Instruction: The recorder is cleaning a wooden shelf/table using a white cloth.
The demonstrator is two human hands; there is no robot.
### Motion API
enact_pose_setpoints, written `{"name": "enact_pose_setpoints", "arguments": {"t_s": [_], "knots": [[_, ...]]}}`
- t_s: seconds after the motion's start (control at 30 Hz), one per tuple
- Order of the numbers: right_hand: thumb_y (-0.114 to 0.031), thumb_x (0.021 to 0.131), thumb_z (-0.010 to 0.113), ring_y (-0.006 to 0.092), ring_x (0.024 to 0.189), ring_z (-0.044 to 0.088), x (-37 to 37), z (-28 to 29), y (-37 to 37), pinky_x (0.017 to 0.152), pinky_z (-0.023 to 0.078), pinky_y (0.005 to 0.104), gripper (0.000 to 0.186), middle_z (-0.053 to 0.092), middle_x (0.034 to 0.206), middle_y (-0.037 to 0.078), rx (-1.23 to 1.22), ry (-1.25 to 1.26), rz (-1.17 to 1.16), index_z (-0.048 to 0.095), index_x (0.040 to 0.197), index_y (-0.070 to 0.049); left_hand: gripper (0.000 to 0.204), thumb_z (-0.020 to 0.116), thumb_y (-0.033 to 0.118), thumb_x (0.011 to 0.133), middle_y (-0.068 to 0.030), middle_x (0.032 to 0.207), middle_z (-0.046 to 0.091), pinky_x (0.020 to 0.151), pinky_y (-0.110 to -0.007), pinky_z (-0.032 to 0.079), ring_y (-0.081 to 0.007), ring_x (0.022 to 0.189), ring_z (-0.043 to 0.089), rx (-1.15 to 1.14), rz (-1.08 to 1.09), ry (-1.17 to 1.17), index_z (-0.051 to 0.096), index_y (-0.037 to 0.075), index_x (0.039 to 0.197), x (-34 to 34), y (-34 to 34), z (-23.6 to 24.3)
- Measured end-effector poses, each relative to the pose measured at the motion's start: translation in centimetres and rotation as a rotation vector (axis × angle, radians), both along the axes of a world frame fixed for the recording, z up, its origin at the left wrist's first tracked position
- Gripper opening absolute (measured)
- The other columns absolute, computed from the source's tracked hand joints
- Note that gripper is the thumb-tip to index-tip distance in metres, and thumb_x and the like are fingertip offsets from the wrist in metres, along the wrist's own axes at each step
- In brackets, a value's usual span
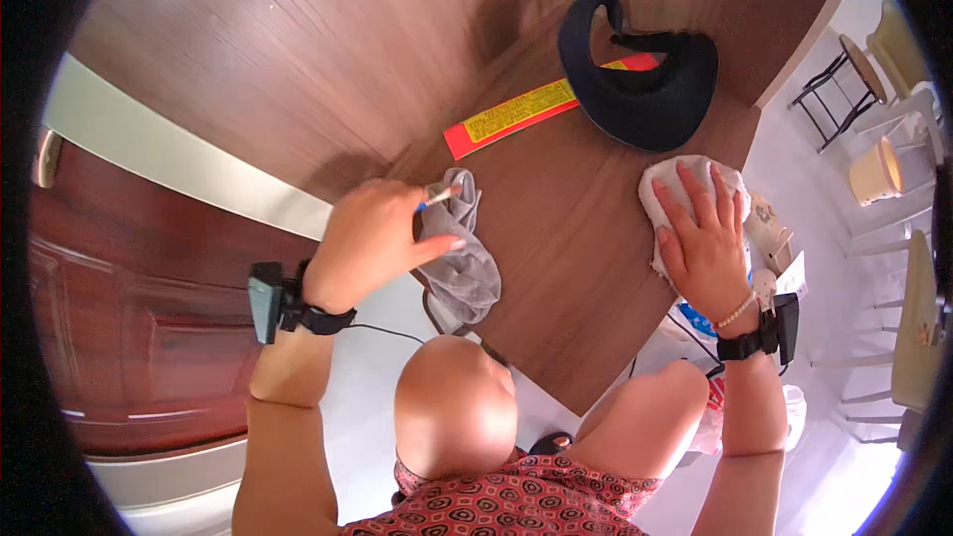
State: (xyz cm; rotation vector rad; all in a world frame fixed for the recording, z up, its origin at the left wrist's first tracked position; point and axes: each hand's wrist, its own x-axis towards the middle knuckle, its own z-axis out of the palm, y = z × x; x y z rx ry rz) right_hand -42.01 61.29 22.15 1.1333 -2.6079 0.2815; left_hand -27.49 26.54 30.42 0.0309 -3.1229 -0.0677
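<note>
My left hand is at the left edge of the brown wooden table, fingers bent round a slim blue-and-white item whose kind I cannot make out. Beneath those fingers a crumpled grey cloth lies along the table edge and partly hangs over it. My right hand lies flat, fingers spread, on a folded white cloth at the table's right edge. Both wrists wear black straps with small devices.
A dark sun visor rests over one end of a long red-and-yellow box at the back. Beyond the right edge are a pale patterned object, chairs, a stool and a cream bucket. A dark red door stands left.
</note>
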Motion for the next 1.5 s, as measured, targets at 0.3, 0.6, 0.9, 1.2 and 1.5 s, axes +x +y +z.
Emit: {"name": "enact_pose_setpoints", "arguments": {"t_s": [0.3, 0.6, 0.9, 1.2, 1.5], "knots": [[-0.034, 0.091, 0.061, 0.0419, 0.145, 0.032, 0.6, 0.3, -0.5, 0.115, 0.022, 0.0668, 0.057, 0.041, 0.156, 0.011, 0.092, 0.020, -0.003, 0.051, 0.148, -0.026, 0.023, 0.071, 0.017, 0.083, -0.0185, 0.086, 0.060, 0.073, -0.046, 0.047, -0.0392, 0.082, 0.059, 0.208, -0.066, 0.289, 0.062, 0.000, 0.096, -1.4, 2.3, 3.5], [-0.047, 0.085, 0.064, 0.0360, 0.145, 0.034, 7.8, 0.3, -4.6, 0.110, 0.030, 0.0657, 0.065, 0.042, 0.156, 0.004, 0.053, -0.081, 0.417, 0.051, 0.146, -0.029, 0.022, 0.069, 0.023, 0.084, -0.0171, 0.083, 0.067, 0.076, -0.047, 0.052, -0.0374, 0.084, 0.066, 0.302, -0.543, 0.596, 0.066, 0.001, 0.086, -16.6, 17.5, 5.1], [-0.031, 0.075, 0.076, 0.0273, 0.131, 0.048, 6.4, 0.4, -2.6, 0.108, 0.035, 0.0478, 0.057, 0.055, 0.144, -0.001, -0.150, -0.290, 0.570, 0.064, 0.129, -0.022, 0.027, 0.064, 0.029, 0.084, -0.0180, 0.087, 0.072, 0.076, -0.051, 0.057, -0.0387, 0.083, 0.070, 0.260, -0.316, 0.497, 0.073, 0.004, 0.087, -28.6, 21.3, 1.3], [-0.009, 0.077, 0.055, 0.0340, 0.109, 0.064, -12.8, -1.7, 4.2, 0.100, 0.049, 0.0495, 0.030, 0.071, 0.113, 0.012, -0.465, -0.137, 0.391, 0.074, 0.099, -0.008, 0.027, 0.061, 0.026, 0.084, -0.0198, 0.096, 0.073, 0.079, -0.051, 0.057, -0.0403, 0.090, 0.071, 0.048, -0.164, 0.499, 0.076, 0.005, 0.091, -32.0, 16.8, 0.7], [-0.025, 0.086, 0.066, 0.0394, 0.115, 0.059, -15.3, -3.4, 1.2, 0.092, 0.054, 0.0478, 0.033, 0.062, 0.127, 0.011, -0.214, 0.228, -0.505, 0.069, 0.116, -0.014, 0.026, 0.065, 0.029, 0.085, -0.0187, 0.092, 0.073, 0.079, -0.051, 0.056, -0.0399, 0.089, 0.071, 0.012, -0.204, 0.507, 0.076, 0.006, 0.092, -33.3, 17.3, -1.3]]}}
